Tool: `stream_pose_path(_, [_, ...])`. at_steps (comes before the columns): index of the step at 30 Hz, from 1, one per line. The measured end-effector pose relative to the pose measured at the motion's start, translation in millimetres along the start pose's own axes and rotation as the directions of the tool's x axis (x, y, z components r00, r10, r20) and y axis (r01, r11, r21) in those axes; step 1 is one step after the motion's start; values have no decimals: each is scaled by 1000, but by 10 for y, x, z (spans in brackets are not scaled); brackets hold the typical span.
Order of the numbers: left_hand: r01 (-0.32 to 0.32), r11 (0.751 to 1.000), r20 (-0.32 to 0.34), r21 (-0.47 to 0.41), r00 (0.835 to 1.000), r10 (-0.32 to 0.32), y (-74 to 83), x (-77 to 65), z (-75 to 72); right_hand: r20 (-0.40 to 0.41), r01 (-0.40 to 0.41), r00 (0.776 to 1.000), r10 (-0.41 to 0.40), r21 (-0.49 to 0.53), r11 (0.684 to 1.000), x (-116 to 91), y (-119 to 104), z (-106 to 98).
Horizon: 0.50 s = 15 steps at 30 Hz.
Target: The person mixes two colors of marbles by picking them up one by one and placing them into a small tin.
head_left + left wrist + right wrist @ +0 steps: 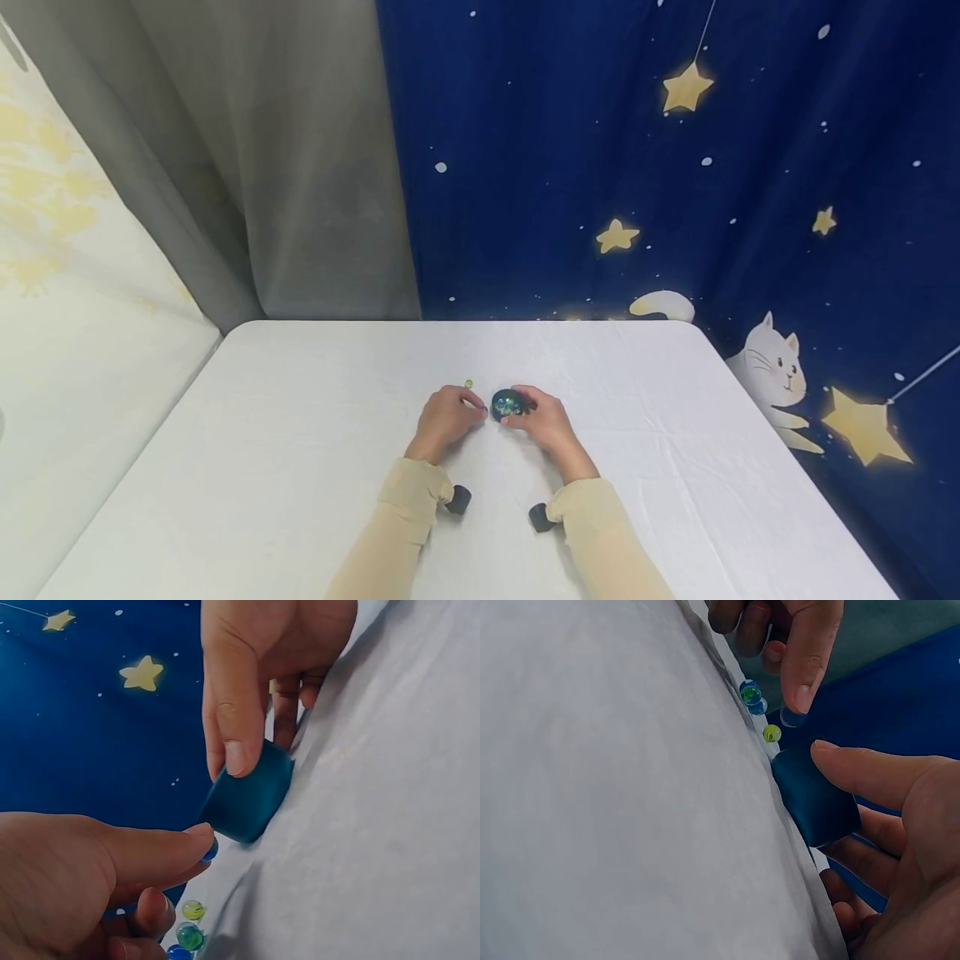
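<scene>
Between thumb and fingertip, my left hand (450,417) pinches a blue glass marble (211,850), close beside the rim of a small teal cup (251,799). My right hand (546,421) grips that cup around its side, thumb on the near wall, down at the white table. From above, shiny marbles show inside the cup (506,403). Several loose marbles lie past the left hand: a yellow-green marble (193,910), a green marble (190,936) and a blue marble (179,952). The left hand hides most of them in the head view.
A white cloth with faint creases covers the table (300,467). Behind its far edge hang a grey curtain (322,167) and a dark blue star-patterned curtain (525,167). Black blocks sit at the left cuff (427,479) and right cuff (581,500).
</scene>
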<state>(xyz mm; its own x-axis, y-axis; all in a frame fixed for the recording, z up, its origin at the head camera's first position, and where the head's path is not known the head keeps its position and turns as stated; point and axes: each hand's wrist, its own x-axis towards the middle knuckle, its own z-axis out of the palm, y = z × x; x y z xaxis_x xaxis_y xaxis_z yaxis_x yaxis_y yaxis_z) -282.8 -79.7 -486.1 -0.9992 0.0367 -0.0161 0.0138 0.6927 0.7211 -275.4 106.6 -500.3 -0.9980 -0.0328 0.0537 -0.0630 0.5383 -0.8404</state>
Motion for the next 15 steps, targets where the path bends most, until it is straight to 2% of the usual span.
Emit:
stream_pose_path(8, [-23,995,-32,-93,999,20,25,43,-62,6,-18,1000,18,-11,1000,14,-8,-9])
stream_pose_path(11, [-29,990,-52,-141,998,21,46,52,-103,13,-22,1000,23,-15,1000,10,-31,-20])
stream_pose_path(15, [-68,975,-95,-210,994,49,76,63,-153,19,-36,999,37,-17,999,22,-49,-30])
